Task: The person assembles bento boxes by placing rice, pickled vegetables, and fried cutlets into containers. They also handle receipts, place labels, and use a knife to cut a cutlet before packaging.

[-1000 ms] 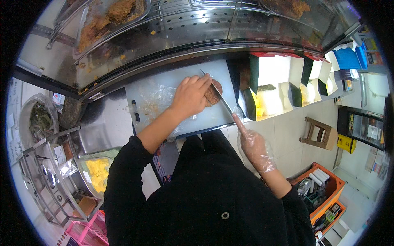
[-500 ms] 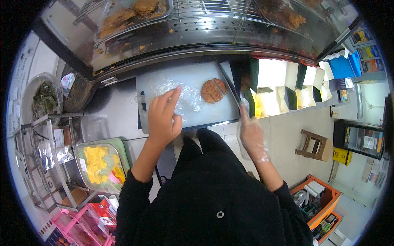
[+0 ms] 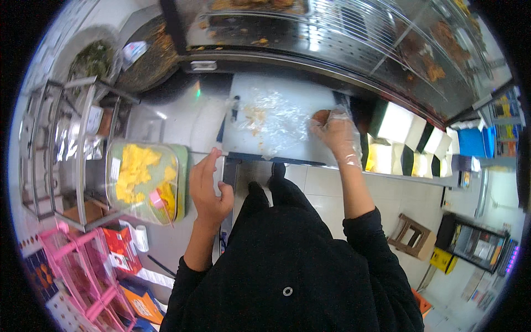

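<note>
My right hand [image 3: 338,134], in a clear plastic glove, is closed on a round brown patty [image 3: 320,116] at the right part of a white cutting board [image 3: 315,91]. The hand covers much of the patty, so its cut lines do not show. A crumpled clear plastic sheet [image 3: 285,124] with brown crumbs lies left of it on the board. My left hand [image 3: 209,188] is bare and hovers off the board's near left corner, fingers stretched out and holding nothing. I cannot make out the knife.
A glass display case [image 3: 310,55] with wire racks borders the board's far side. Open boxes [image 3: 395,120] line the counter at right. On the left stand a tub [image 3: 181,182] of yellow slices with pink tongs, a metal rack [image 3: 83,160] and pink baskets [image 3: 74,249].
The right hand has let go of the knife and taken hold of the patty. My left hand has drawn back from above the plastic sheet. The whole view has turned leftward.
</note>
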A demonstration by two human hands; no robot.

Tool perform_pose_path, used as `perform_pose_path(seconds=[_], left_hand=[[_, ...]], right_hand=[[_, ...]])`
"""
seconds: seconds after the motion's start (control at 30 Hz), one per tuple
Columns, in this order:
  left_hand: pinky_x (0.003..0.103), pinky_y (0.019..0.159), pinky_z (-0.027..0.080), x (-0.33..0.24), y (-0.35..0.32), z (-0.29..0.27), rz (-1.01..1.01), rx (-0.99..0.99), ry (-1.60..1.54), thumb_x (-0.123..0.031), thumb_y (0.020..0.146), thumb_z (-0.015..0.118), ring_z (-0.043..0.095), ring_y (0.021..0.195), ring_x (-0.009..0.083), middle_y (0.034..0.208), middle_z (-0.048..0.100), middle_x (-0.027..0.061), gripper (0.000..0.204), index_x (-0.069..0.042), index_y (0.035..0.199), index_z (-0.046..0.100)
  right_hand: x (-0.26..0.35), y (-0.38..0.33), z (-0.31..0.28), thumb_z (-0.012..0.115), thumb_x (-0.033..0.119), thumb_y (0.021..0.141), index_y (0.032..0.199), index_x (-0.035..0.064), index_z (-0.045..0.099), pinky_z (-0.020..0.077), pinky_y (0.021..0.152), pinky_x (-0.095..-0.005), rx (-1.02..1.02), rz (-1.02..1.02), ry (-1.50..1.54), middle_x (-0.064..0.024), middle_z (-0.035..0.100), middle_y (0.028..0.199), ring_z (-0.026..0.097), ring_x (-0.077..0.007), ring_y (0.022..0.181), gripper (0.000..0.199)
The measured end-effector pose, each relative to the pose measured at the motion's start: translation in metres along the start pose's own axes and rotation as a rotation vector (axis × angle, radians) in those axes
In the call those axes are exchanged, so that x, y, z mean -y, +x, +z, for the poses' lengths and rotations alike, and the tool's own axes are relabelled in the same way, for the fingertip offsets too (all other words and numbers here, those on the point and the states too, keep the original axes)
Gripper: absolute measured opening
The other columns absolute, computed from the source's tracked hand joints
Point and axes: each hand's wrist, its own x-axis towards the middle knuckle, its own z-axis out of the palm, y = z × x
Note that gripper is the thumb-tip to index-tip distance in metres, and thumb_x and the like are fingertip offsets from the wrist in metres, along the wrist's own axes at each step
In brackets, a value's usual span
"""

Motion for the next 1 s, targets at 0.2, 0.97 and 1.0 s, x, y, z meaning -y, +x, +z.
perform_pose_path(seconds=[0.2, 0.97, 1.0], left_hand=[[0.039, 0.084, 0.042, -0.004, -0.051, -0.015, -0.111, -0.005, 0.024, 0.003, 0.059, 0.049, 0.055, 0.094, 0.0328, 0.112, 0.058, 0.0176, 0.065, 0.001, 0.124, 0.051], [0.027, 0.078, 0.044, -0.053, -0.369, -0.152, -1.103, -1.729, -0.025, -0.003, 0.083, 0.053, 0.053, 0.09, 0.0148, 0.114, 0.055, 0.0084, 0.045, -0.004, 0.127, 0.047], [0.028, 0.079, 0.045, -0.043, -0.377, -0.176, -1.07, -1.823, -0.159, -0.004, 0.084, 0.054, 0.053, 0.091, 0.0155, 0.115, 0.055, 0.0093, 0.045, -0.003, 0.128, 0.047]], right_hand=[[0.012, 0.008, -0.009, 0.063, 0.031, 0.072, 0.086, 0.0088, 0.068, 0.051, 0.078, -0.044, 0.08, -0.117, -0.038, -0.0176, 0.067, 0.089, 0.064, -0.0337, 0.088, 0.027], [-0.06, 0.077, 0.04, 0.059, 0.025, 0.078, 0.089, 0.0019, 0.07, 0.0498, 0.071, -0.0445, 0.057, -0.722, -0.16, -0.0225, 0.067, 0.086, 0.064, -0.0385, 0.074, 0.027], [-0.076, 0.083, 0.046, 0.058, 0.024, 0.079, 0.089, 0.0011, 0.07, 0.0503, 0.068, -0.0438, 0.039, -0.697, -0.186, -0.0236, 0.066, 0.086, 0.064, -0.0387, 0.075, 0.027]])
